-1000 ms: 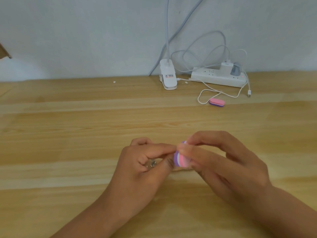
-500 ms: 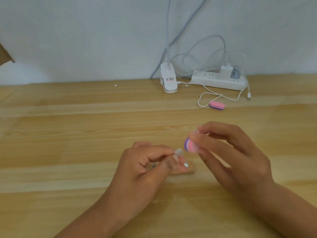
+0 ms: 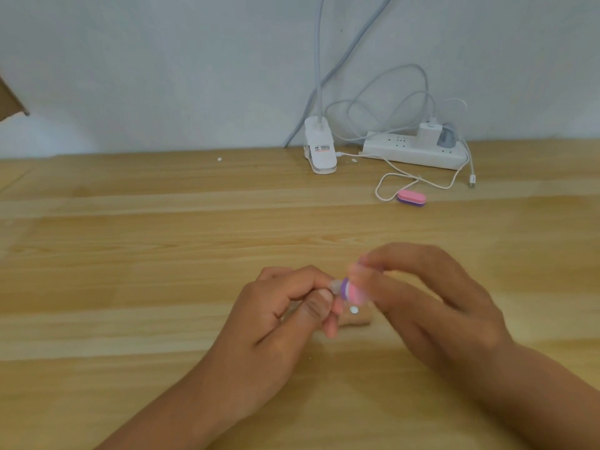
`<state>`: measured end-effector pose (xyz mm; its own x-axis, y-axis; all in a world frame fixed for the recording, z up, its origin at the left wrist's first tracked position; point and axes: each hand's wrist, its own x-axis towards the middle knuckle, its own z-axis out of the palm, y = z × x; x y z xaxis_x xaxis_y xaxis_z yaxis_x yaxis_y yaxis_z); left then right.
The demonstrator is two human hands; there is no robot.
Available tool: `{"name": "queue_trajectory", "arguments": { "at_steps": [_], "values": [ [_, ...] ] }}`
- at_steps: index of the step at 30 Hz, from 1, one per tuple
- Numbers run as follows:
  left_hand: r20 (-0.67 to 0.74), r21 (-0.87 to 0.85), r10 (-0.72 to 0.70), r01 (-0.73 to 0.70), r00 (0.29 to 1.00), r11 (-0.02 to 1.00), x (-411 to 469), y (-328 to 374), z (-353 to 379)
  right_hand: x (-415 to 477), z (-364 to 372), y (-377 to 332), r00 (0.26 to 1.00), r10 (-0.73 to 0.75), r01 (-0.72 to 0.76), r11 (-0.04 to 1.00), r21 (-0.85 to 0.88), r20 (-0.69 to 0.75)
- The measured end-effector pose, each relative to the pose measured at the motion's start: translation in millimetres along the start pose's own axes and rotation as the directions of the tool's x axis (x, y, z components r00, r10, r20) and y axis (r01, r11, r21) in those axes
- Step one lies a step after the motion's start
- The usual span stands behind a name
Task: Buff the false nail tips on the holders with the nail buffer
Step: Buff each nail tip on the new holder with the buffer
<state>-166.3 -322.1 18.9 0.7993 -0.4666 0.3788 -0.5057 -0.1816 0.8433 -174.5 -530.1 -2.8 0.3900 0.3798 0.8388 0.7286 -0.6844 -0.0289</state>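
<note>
my left hand [image 3: 279, 315] pinches a small clear nail tip [image 3: 335, 283] between thumb and forefinger, low over the table [image 3: 130, 254] | my right hand [image 3: 431, 303] grips the nail buffer [image 3: 351, 291]: pink, white and purple layers, blurred, purple edge touching the tip | second buffer [image 3: 411, 198] lies back by the power strip [image 3: 412, 151]

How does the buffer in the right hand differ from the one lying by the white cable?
The held buffer is pinched in the right hand, at the nail tip that the left hand holds; the spare buffer lies flat, untouched, on the table. The held buffer looks blurred; the spare buffer is sharp, farther back. Both are pink and purple.
</note>
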Motion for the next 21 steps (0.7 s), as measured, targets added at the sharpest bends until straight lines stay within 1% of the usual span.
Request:
{"name": "queue_trajectory", "arguments": {
  "at_steps": [2, 4, 6, 8, 10, 13, 16, 17, 19, 21],
  "values": [
    [-0.007, -0.041, -0.027, 0.027, 1.0, 0.999, 0.5, -1.4, -0.7, 1.7, -3.2, 6.1, 0.997, 0.074, -0.075, 0.997, -0.012, -0.028],
    [0.0, -0.014, 0.0, 0.0, 1.0, 1.0, 1.2, -1.2, -0.3, 2.0, -2.4, -1.8, 0.993, 0.101, -0.099, 0.994, 0.042, -0.053],
    [0.008, 0.069, 0.076, -0.076, 0.997, 0.995, 1.5, -0.9, 1.1, 0.2, 2.8, -14.2, 0.998, 0.051, -0.048, 0.995, 0.083, -0.035],
    [-0.015, 0.146, 0.125, -0.121, 0.992, 0.982, 2.0, -1.4, 1.7, 0.2, 3.0, -14.0, 1.0, -0.003, 0.002, 0.997, 0.075, 0.005],
    [-0.071, 0.186, 0.114, -0.099, 0.991, 0.978, 3.4, -2.8, 1.7, 1.5, -0.1, -5.2, 0.999, 0.03, -0.032, 0.997, 0.076, 0.033],
    [-0.105, 0.168, 0.089, -0.07, 0.99, 0.983, 3.2, -3.3, 1.5, 2.2, 1.7, -9.2, 0.997, 0.067, -0.074, 0.987, 0.145, 0.048],
    [-0.105, 0.174, 0.089, -0.069, 0.99, 0.982, 1.0, -3.7, 1.2, 0.6, 5.2, -15.7, 0.998, -0.004, -0.002, 0.994, 0.105, 0.064],
    [-0.114, 0.193, 0.083, -0.06, 0.99, 0.979, 1.0, -3.9, 1.0, 1.5, 3.0, -11.3, 0.998, 0.007, -0.013, 0.997, 0.083, 0.069],
    [-0.143, 0.229, 0.068, -0.033, 0.987, 0.973, 2.0, -3.8, 1.0, 3.6, -1.1, -1.8, 0.995, 0.077, -0.08, 0.995, 0.058, 0.06],
    [-0.153, 0.229, 0.06, -0.024, 0.986, 0.973, 2.8, -3.3, 1.6, 4.4, 0.3, -4.4, 0.992, 0.116, -0.121, 0.989, 0.088, 0.058]
  ]
}}
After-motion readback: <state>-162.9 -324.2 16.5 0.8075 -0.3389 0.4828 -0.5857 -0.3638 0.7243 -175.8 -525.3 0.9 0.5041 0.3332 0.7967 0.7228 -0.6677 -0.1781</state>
